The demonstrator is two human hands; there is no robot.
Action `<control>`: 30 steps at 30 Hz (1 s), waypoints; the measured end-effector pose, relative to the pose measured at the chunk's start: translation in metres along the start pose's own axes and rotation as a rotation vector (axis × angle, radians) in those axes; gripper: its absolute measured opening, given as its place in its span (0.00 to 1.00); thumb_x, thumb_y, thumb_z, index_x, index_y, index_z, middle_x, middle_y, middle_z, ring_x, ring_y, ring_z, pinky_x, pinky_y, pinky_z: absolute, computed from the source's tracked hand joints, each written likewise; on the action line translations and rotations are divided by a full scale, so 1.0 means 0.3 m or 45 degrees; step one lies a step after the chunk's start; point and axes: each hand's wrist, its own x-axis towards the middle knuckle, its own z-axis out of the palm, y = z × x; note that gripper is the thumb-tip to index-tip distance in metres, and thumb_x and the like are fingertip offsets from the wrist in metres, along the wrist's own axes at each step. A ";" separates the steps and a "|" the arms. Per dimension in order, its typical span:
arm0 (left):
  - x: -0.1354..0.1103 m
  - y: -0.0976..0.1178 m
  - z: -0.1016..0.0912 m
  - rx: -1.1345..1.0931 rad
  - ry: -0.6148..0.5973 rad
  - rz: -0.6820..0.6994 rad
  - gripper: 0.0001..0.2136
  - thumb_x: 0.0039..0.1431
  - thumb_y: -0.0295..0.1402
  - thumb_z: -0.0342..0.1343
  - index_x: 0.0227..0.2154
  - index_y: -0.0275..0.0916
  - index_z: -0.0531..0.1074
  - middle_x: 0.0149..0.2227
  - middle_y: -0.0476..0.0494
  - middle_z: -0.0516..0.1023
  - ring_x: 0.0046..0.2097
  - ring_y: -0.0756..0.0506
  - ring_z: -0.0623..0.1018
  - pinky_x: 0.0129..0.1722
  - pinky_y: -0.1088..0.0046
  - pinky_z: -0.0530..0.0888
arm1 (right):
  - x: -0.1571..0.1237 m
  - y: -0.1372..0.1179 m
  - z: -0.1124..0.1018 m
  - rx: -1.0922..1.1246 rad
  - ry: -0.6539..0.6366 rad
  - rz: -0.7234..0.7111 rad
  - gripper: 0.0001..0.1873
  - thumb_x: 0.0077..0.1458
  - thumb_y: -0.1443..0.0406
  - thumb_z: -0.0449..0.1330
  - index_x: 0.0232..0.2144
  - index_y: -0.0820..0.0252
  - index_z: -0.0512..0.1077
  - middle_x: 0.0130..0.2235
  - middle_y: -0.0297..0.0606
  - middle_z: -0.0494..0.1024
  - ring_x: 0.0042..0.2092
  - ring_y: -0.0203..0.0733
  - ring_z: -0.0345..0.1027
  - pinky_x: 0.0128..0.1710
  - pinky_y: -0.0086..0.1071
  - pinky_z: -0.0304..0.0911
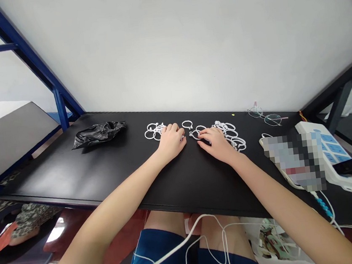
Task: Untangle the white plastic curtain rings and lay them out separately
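On the matte black tabletop, both bare hands lie palm down among thin white plastic rings, each a slim open hoop with a small knob on its rim. The left hand rests with its fingers loosely bent, the knuckles against the left heap of rings; I cannot tell whether anything is pinched beneath it. The right hand points leftward, thumb and forefinger drawn narrowly together on a single white ring lying flat between the two hands. Behind its wrist spreads the right heap of rings, tangled and overlapping. One loose ring sits apart, farther back. A crumpled glossy black plastic bag lies well to the left, and round wire-rimmed spectacles lie far right, near a white plastic power strip.
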 end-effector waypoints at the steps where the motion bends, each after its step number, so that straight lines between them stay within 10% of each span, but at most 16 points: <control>1: 0.000 0.000 0.000 0.000 -0.001 -0.001 0.07 0.62 0.33 0.50 0.36 0.39 0.72 0.40 0.40 0.71 0.44 0.40 0.70 0.46 0.62 0.63 | 0.000 -0.001 -0.001 0.001 0.003 -0.003 0.11 0.59 0.62 0.55 0.39 0.54 0.76 0.46 0.42 0.76 0.50 0.52 0.67 0.57 0.54 0.55; 30: -0.002 0.006 -0.008 0.006 -0.006 0.005 0.07 0.62 0.33 0.51 0.37 0.39 0.72 0.40 0.40 0.71 0.44 0.40 0.70 0.46 0.62 0.64 | 0.020 -0.052 -0.039 0.226 0.446 0.097 0.10 0.57 0.63 0.56 0.27 0.54 0.75 0.34 0.38 0.81 0.39 0.48 0.74 0.47 0.46 0.67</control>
